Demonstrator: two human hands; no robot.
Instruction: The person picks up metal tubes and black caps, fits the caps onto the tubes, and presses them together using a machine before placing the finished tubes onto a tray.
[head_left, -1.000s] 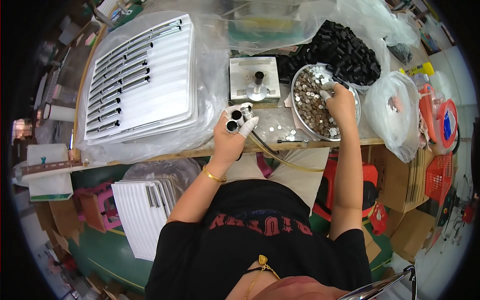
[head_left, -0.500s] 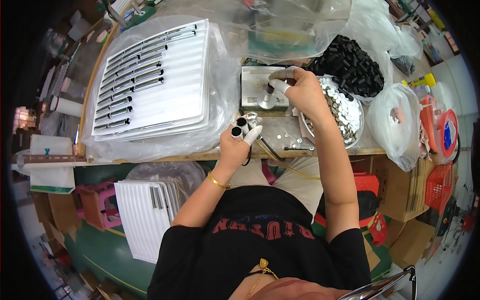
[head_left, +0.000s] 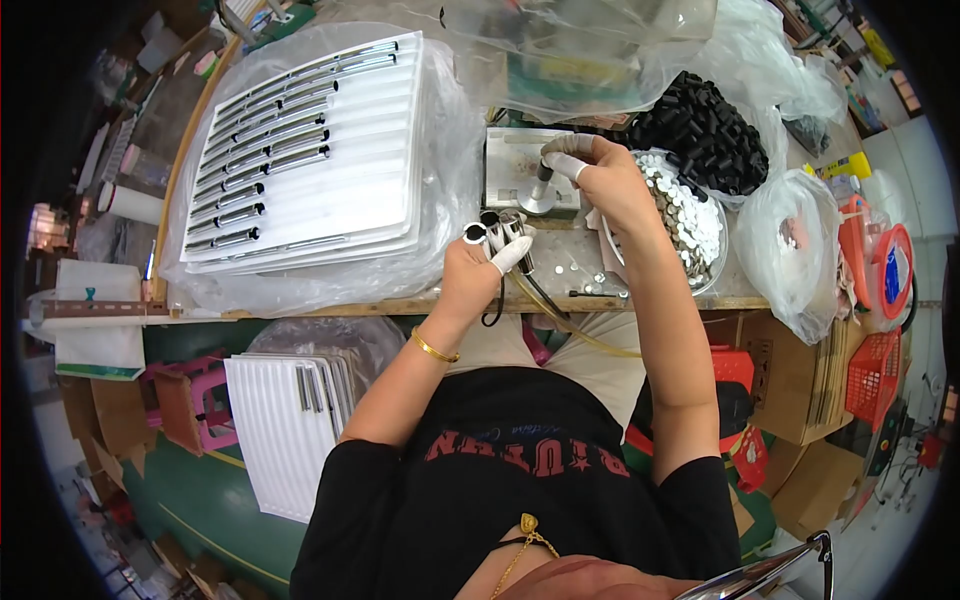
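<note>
Bench work by two bare hands, seen from above. Left hand (head_left: 475,280): curled round short metal tubes (head_left: 475,236), at least three, bunched above the bench's front edge with dark open ends towards the block; white-covered thumb laid along one side. Right hand (head_left: 608,180): reaching across the near side of the dish to the post; thumb and forefinger, both in white covers, drawn close together at the dark upper end of the post (head_left: 537,196); impossible to tell what, if anything, lies pinched between the tips. Post: upright on the pale metal block (head_left: 507,165), with a round, shiny foot. Tubes: just in front of the block, left of the post, well apart from the right hand.

To the right of the block: dish (head_left: 724,262) heaped with small discs (head_left: 684,215), partly hidden by the right forearm; behind it, a pile of black caps (head_left: 710,135). On the bench (head_left: 575,243), between left hand and dish: a few loose discs and a thin dark rod (head_left: 598,295). Beneath the left hand: black cable (head_left: 545,298) and yellow hose (head_left: 605,349). To the left: stacked white trays (head_left: 375,150), the topmost with shiny black-tipped rods (head_left: 290,133) in its grooves. Far right: clear bag (head_left: 790,250).
</note>
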